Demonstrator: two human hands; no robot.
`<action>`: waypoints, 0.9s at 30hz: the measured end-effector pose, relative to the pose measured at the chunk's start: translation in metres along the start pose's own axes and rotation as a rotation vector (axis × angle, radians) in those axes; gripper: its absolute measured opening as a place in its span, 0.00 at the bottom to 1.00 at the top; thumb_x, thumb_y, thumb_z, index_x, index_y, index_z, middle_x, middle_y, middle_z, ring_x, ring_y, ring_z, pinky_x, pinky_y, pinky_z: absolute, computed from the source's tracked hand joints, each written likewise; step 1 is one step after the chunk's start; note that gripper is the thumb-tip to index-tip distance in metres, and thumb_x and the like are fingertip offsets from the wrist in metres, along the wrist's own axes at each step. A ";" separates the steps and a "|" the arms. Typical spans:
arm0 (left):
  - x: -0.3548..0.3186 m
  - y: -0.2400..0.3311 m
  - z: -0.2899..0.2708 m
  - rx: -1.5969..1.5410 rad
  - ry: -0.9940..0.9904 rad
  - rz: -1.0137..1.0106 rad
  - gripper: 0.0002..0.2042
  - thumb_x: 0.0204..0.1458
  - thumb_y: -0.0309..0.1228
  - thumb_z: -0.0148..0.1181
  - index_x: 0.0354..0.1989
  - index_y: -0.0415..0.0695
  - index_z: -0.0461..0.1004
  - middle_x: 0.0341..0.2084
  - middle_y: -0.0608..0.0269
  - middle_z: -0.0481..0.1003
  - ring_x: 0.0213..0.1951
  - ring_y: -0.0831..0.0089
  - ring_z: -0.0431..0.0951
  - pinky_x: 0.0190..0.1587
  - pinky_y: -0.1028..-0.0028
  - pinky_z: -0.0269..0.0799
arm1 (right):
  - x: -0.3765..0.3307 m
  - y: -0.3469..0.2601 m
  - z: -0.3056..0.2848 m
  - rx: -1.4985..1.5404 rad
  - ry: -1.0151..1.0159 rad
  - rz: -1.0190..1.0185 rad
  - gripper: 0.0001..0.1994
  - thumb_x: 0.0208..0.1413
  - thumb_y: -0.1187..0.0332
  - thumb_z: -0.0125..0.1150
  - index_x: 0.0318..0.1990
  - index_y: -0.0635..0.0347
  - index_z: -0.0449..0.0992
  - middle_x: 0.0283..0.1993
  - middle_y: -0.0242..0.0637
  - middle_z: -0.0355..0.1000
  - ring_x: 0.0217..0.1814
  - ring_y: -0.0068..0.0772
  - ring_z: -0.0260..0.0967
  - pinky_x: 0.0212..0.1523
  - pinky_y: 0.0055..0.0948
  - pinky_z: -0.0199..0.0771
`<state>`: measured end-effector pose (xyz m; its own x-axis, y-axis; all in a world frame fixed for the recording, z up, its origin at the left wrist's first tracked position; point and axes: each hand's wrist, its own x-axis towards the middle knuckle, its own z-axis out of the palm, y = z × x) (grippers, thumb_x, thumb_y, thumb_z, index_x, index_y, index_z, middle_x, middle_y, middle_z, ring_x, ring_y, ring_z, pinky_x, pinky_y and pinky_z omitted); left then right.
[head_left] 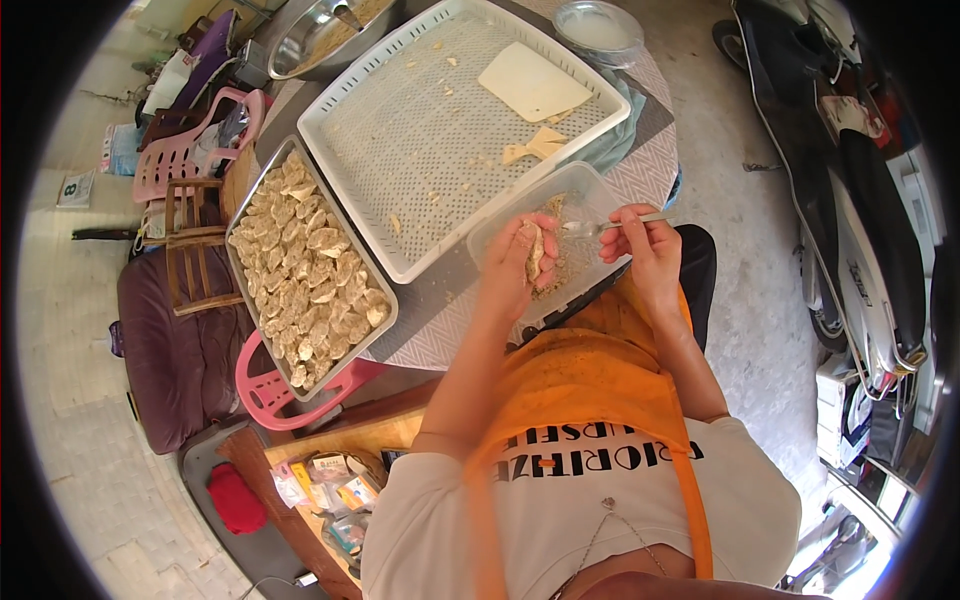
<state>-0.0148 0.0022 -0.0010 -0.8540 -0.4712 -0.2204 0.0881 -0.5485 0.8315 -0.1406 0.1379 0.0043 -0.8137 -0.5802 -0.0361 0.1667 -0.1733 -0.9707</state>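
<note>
Bench [440,335] mid-frame. White perforated tray [400,110] upper centre, scraper inside. Metal tray [243,290] of dumplings left. Clear tub [500,225] of filling centre. Left hand [520,265] grip cupped around dumpling [535,250] over tub. Right hand [645,245] grip pinching spoon [600,226], bowl beside dumpling.

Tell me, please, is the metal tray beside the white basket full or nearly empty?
Full: the metal tray is packed edge to edge with folded dumplings, leaving almost none of its bottom visible.

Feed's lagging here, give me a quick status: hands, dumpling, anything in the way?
Left hand cups a dumpling. Right hand holds a spoon over the filling tub. Nothing blocking.
</note>
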 end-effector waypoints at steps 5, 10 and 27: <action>-0.006 0.009 0.000 -0.176 0.084 -0.079 0.14 0.62 0.41 0.43 0.39 0.43 0.68 0.21 0.68 0.65 0.19 0.80 0.61 0.15 0.82 0.53 | 0.000 0.002 0.009 -0.062 0.010 -0.026 0.09 0.62 0.69 0.50 0.36 0.66 0.72 0.24 0.35 0.72 0.21 0.20 0.69 0.24 0.19 0.70; -0.010 0.006 -0.007 -0.197 0.148 -0.139 0.18 0.61 0.45 0.41 0.25 0.47 0.63 0.13 0.70 0.58 0.12 0.81 0.54 0.11 0.82 0.46 | 0.002 0.007 0.013 -0.303 -0.053 -0.142 0.08 0.61 0.71 0.50 0.35 0.66 0.73 0.23 0.32 0.71 0.21 0.18 0.67 0.24 0.17 0.69; -0.011 0.243 -0.358 1.404 1.152 0.328 0.17 0.39 0.28 0.63 0.41 0.41 0.75 0.31 0.49 0.76 0.34 0.56 0.77 0.38 0.63 0.71 | 0.010 0.026 0.018 -0.804 -0.148 -0.342 0.06 0.58 0.74 0.52 0.33 0.69 0.73 0.24 0.40 0.72 0.22 0.28 0.73 0.20 0.23 0.71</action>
<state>0.1998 -0.3731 0.0207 -0.1082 -0.9402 0.3230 -0.7977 0.2760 0.5362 -0.1345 0.1128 -0.0170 -0.6573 -0.7059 0.2641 -0.5602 0.2232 -0.7978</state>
